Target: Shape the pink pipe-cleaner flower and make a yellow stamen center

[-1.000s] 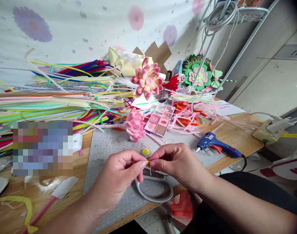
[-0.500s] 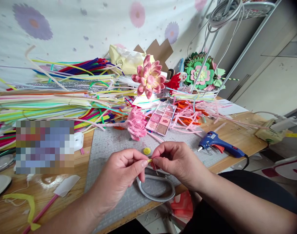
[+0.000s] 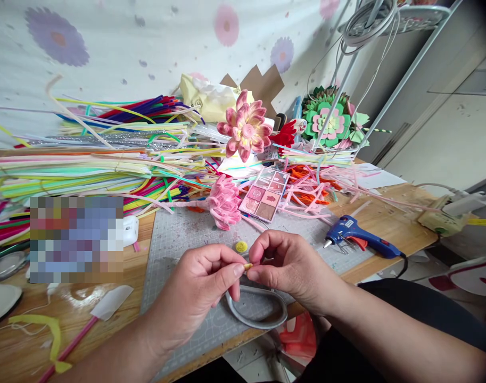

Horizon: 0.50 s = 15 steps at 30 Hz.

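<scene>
Above the front of the grey cutting mat (image 3: 179, 330), my left hand (image 3: 211, 282) pinches a small yellow piece (image 3: 248, 266) between thumb and forefinger. My right hand (image 3: 285, 266) is closed at the other end of that piece, thumb and forefinger pressed close to it. A yellow coil (image 3: 241, 246) lies on the mat just behind my fingertips. Grey scissors handles (image 3: 258, 321) show below my hands; the rest of the scissors is hidden. Behind them are a pink fuzzy flower (image 3: 224, 202) on its side and a makeup palette (image 3: 265, 194).
A blue glue gun (image 3: 358, 236) lies to the right. Bundles of coloured pipe cleaners (image 3: 67, 170) fill the back left. An upright pink flower (image 3: 246, 127) stands behind the palette. A white case (image 3: 130, 230) and a pink stick (image 3: 77, 343) are on the left.
The yellow piece has turned slightly between my fingertips, and the thin strand that hung below it no longer shows. The view has shifted a little.
</scene>
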Each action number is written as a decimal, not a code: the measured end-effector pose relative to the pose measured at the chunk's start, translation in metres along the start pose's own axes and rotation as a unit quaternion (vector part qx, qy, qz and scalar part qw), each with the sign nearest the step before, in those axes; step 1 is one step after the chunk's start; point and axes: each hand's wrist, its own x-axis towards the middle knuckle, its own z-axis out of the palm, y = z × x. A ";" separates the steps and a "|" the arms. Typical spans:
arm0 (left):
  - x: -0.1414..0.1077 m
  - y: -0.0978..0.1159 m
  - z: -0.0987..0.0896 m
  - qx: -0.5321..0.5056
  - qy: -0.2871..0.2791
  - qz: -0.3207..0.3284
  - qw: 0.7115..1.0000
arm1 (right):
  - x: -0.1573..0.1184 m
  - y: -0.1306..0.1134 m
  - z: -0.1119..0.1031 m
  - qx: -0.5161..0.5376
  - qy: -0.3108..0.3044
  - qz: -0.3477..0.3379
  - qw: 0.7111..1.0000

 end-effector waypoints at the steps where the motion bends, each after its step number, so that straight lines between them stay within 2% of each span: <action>1: 0.000 0.000 0.000 0.001 0.003 0.000 1.000 | 0.000 0.000 -0.001 0.016 -0.006 -0.005 1.000; 5: 0.001 -0.002 -0.001 0.003 0.015 0.002 1.000 | -0.002 0.001 -0.004 0.037 -0.004 -0.002 0.999; 15: 0.000 0.000 -0.001 0.048 0.016 0.025 0.998 | -0.001 0.002 0.004 -0.032 0.052 0.000 0.998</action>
